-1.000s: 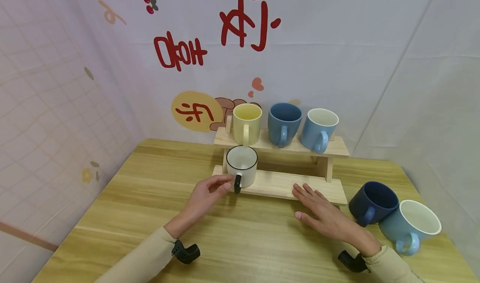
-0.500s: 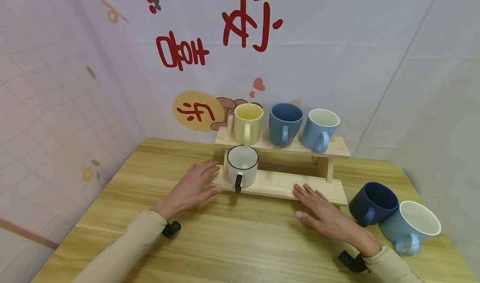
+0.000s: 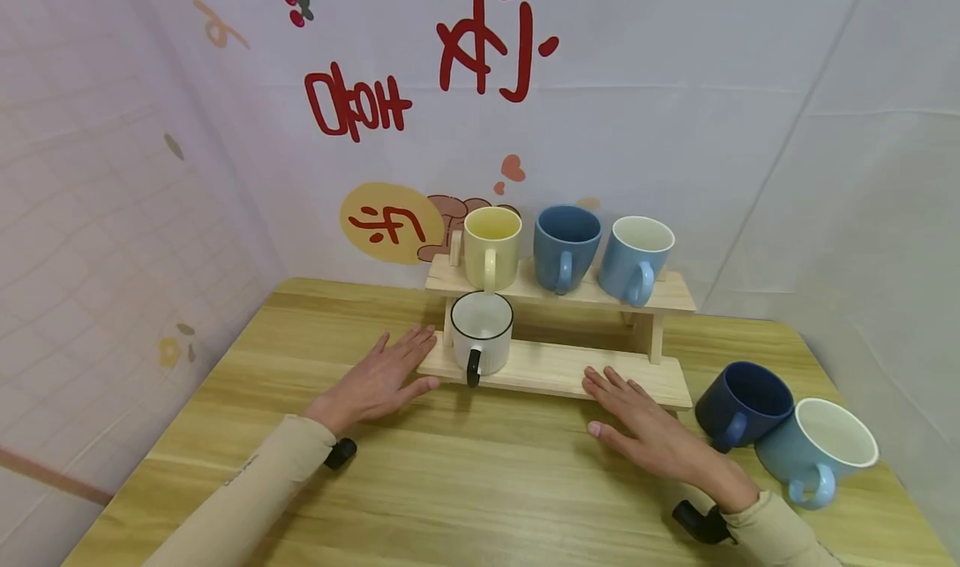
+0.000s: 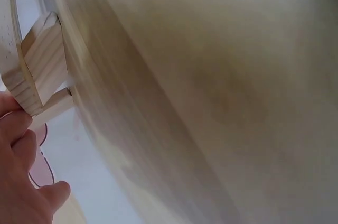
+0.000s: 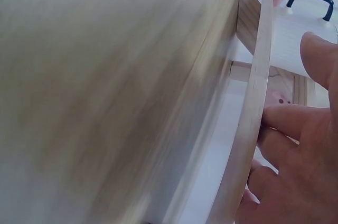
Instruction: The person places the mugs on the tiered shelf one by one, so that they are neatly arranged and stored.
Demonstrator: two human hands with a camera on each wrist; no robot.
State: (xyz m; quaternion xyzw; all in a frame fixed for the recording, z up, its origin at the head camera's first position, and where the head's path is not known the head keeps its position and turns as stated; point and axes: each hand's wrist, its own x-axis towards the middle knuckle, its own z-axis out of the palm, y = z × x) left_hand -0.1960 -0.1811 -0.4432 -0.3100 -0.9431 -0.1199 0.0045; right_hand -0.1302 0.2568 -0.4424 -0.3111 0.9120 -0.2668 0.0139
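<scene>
A two-tier wooden rack [image 3: 585, 373] stands on the table. My left hand [image 3: 367, 388] touches the left end of its lower board with spread fingers; the left wrist view shows the fingertips at the board's corner. Flat fingers of my right hand [image 3: 645, 429] rest on the front edge of the same board, toward its right side. Between the hands, a white ribbed mug [image 3: 483, 333] with a black rim and handle stands upright on the lower board. The upper board carries a yellow mug [image 3: 492, 246], a blue mug [image 3: 566, 246] and a light blue mug [image 3: 636, 258].
Right of the rack, a navy mug [image 3: 738, 404] and a larger light blue mug [image 3: 817, 446] are close together on the wooden table [image 3: 487, 500]. A printed white cloth [image 3: 645, 133] hangs behind the table.
My left hand has left the white mug's handle and moved left onto the end of the lower board, its fingers now extended. The right hand has stayed in place.
</scene>
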